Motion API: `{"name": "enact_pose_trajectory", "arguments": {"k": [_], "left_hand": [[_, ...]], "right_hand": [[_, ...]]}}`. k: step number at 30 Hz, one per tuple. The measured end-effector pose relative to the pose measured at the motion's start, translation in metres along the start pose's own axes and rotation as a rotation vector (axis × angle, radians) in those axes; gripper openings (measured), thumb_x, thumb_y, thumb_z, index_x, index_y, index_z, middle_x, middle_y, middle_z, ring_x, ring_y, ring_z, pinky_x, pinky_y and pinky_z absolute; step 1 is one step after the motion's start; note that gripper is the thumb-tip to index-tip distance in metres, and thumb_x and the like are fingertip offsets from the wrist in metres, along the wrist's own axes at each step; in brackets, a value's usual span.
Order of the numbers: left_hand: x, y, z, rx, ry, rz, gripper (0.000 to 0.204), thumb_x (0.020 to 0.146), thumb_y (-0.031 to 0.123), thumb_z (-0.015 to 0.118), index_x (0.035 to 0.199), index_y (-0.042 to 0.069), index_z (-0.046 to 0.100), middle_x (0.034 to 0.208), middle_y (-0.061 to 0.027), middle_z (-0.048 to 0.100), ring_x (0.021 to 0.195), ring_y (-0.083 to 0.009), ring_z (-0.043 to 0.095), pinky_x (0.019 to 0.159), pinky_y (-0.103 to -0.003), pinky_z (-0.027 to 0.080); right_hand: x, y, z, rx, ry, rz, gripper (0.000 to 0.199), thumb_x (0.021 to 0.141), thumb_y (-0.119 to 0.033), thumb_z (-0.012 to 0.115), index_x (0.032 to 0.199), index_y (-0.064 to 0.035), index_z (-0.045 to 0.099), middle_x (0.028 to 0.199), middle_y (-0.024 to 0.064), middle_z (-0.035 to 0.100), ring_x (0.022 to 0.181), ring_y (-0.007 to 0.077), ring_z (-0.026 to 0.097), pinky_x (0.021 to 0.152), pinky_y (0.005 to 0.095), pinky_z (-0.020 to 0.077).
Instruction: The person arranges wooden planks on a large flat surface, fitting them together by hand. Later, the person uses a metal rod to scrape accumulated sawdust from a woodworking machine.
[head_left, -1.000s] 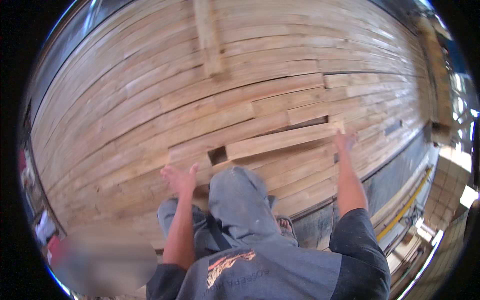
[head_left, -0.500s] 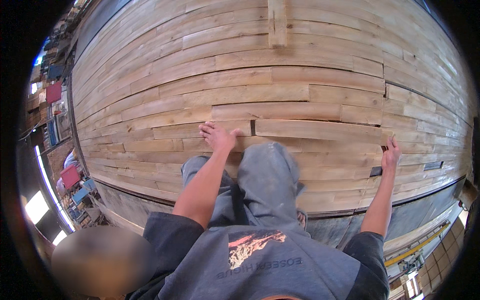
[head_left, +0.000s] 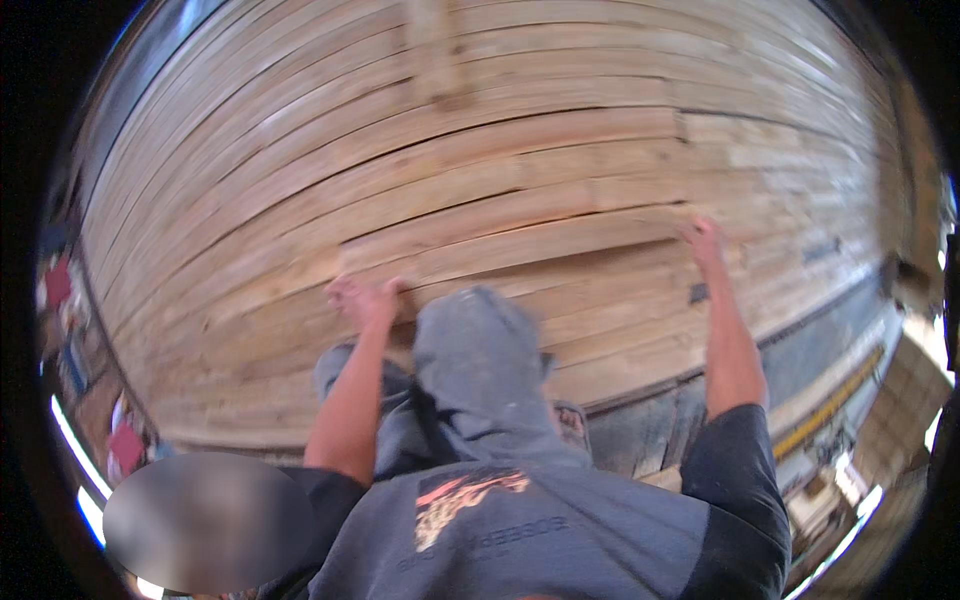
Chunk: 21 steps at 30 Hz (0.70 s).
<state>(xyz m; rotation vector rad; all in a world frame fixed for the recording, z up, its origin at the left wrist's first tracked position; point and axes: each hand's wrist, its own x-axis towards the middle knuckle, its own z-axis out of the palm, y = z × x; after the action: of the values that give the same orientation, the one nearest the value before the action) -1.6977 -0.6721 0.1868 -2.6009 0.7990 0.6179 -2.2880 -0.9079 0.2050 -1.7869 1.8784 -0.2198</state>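
A long, pale wooden board [head_left: 560, 240] lies across the plank surface, with a dark shadow along its near edge at the right, where it looks raised. My right hand [head_left: 704, 238] is closed at the board's right end, fingertips on it. Beside the left end is my left hand [head_left: 366, 300], low over the planks with thumb and fingers apart; blur hides whether it touches the board. My knee [head_left: 475, 330] is bent just in front of the board.
Rows of wooden planks [head_left: 300, 210] cover the broad surface, with dark gaps between some. A short strip [head_left: 430, 50] lies crosswise on top at the far side. A dark slot [head_left: 698, 293] shows near my right wrist. Grey panels [head_left: 640, 430] border the near edge.
The whole view has shifted and tilted, with blur. The board's right end has risen with my right hand, and a shadow has opened beneath it. My left hand stays near the left end.
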Motion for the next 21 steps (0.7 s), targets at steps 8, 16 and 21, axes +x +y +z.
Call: {"name": "enact_pose_trajectory", "arguments": {"k": [8,16,21], "left_hand": [[0.027,-0.033,-0.021,-0.045,-0.097,-0.034,0.131,0.071,0.067,0.075,0.150,-0.013,0.009,0.156,-0.0365,0.012,0.147,-0.0457,0.015,0.119,-0.048,0.021],[-0.037,0.085,-0.023,-0.117,-0.150,-0.119,0.138,0.067,0.066,0.079,0.151,-0.012,0.002,0.157,-0.0369,0.003,0.146,-0.0508,0.008,0.118,-0.055,0.020],[-0.039,0.085,-0.025,-0.104,-0.187,-0.150,0.139,0.068,0.065,0.079,0.151,-0.010,-0.004,0.157,-0.0368,-0.002,0.146,-0.0528,0.008,0.119,-0.054,0.018]], "right_hand": [[0.000,-0.075,0.015,-0.318,-0.096,-0.002,0.057,0.070,-0.046,0.083,0.077,0.0081,0.066,0.081,0.0275,0.064,0.092,0.0373,0.064,0.078,0.0479,0.0498],[0.000,-0.079,0.009,-0.259,-0.201,0.170,0.059,0.076,-0.040,0.080,0.112,0.0038,0.062,0.107,0.0282,0.065,0.104,0.0416,0.062,0.088,0.0479,0.0494],[-0.029,-0.087,0.039,-0.162,0.036,0.017,0.042,0.082,-0.025,0.073,0.108,0.0014,0.054,0.093,0.0212,0.065,0.093,0.0415,0.063,0.087,0.0502,0.0478]]}}
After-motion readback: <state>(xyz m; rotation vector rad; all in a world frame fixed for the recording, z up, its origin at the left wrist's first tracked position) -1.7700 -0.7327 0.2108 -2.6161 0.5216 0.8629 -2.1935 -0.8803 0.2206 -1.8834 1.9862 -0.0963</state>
